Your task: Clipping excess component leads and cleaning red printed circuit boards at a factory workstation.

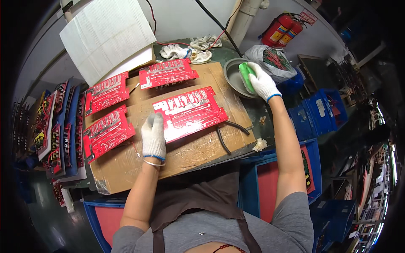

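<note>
My left hand, in a white knit glove, grips the left edge of a red circuit board with its thumb on top. Two black cables stick out from the board's right side. My right hand, also gloved, is closed around a green scrub brush. It holds the brush above the right part of a round grey bowl; whether the bristles touch the bowl I cannot tell. Three more red boards lie around the held one: one behind, one at far left, one at near left.
A cardboard sheet covers the bench under the boards. Behind lie crumpled gloves and a tilted white sheet. A plastic bag of wires sits beyond the bowl. Blue bins stand at right, racked boards at left.
</note>
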{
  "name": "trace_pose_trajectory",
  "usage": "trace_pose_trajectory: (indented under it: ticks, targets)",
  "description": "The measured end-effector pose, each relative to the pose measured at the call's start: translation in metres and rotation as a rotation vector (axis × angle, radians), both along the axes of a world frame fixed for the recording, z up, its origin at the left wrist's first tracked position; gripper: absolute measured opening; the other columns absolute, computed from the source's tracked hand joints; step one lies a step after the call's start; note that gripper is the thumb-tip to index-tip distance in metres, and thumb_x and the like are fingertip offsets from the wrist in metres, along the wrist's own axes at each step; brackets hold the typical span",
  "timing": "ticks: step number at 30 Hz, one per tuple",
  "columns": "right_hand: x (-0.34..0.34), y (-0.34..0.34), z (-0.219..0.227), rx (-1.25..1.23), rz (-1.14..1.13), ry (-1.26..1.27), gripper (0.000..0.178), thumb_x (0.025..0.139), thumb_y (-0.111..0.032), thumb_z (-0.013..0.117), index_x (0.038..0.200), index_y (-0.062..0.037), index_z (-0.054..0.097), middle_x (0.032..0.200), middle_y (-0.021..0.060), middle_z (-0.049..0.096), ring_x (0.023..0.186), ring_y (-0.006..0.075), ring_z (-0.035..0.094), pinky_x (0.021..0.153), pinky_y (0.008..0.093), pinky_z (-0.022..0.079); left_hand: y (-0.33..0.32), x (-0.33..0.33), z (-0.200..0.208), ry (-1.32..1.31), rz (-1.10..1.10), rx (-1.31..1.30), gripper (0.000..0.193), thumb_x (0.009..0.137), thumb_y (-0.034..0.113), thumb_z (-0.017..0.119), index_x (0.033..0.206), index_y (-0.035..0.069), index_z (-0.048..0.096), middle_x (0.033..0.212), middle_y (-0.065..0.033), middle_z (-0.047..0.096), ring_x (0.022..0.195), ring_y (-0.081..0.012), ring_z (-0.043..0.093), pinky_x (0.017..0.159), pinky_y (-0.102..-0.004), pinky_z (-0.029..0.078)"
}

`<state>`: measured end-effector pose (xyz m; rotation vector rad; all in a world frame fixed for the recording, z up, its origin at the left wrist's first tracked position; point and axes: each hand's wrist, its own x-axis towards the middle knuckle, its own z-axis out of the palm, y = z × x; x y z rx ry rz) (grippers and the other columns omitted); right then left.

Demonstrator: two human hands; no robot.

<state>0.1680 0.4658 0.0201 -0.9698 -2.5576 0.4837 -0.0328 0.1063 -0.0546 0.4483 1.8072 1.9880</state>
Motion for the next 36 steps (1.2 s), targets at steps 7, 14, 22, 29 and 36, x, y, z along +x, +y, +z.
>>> trace_pose_trajectory:
  ticks: [7,14,22,29,36]
  targets:
    - [-0.019,0.023,-0.04,0.006,0.029,-0.2,0.048,0.1,-0.028,0.056,0.147,-0.0202,0.059,0.139,0.0225,0.065,0.127,0.043,0.062,0.109,0.0464,0.049,-0.036,0.023,0.028,-0.35,-0.153,-0.088,0.032,0.106,0.035,0.063,0.12,0.006,0.064,0.084,-0.0015,0.064,0.057,-0.0109,0.06,0.047,-0.0241,0.047]
    - [-0.018,-0.012,-0.011,0.214,-0.154,-0.18,0.047,0.099,-0.019,0.058,0.146,-0.0176,0.061,0.141,0.0173,0.066,0.126,0.0385,0.065,0.109,0.0438,0.049,-0.033,0.034,0.023,-0.496,-0.221,0.145,0.034,0.109,0.03,0.056,0.133,0.006,0.058,0.112,-0.0077,0.067,0.084,-0.0175,0.068,0.065,-0.0317,0.061]
    - [-0.07,-0.309,-0.022,0.274,0.31,0.175,0.034,0.094,-0.015,0.073,0.127,-0.0095,0.074,0.081,0.0141,0.075,0.07,0.0309,0.074,0.071,0.0407,0.06,-0.03,0.027,-0.037,-0.318,-0.232,0.354,0.051,0.113,0.045,0.043,0.146,0.008,0.054,0.14,-0.0107,0.066,0.122,-0.0271,0.067,0.093,-0.0489,0.059]
    - [-0.058,-0.289,-0.02,0.156,0.264,0.269,0.034,0.095,-0.011,0.067,0.128,-0.0071,0.075,0.109,0.0203,0.077,0.089,0.0332,0.078,0.086,0.0356,0.062,-0.018,0.032,-0.019,-0.504,-0.271,0.463,0.068,0.114,0.056,0.029,0.151,0.003,0.049,0.15,-0.0138,0.059,0.131,-0.0278,0.061,0.112,-0.0457,0.05]
    - [-0.059,-0.25,-0.024,0.115,0.016,0.247,0.031,0.097,-0.014,0.066,0.126,-0.0095,0.075,0.099,0.0196,0.078,0.082,0.0321,0.079,0.072,0.0389,0.063,-0.02,0.031,-0.01,-0.669,-0.248,0.513,0.064,0.115,0.051,0.033,0.154,0.002,0.047,0.143,-0.0116,0.065,0.125,-0.0262,0.066,0.107,-0.0428,0.054]
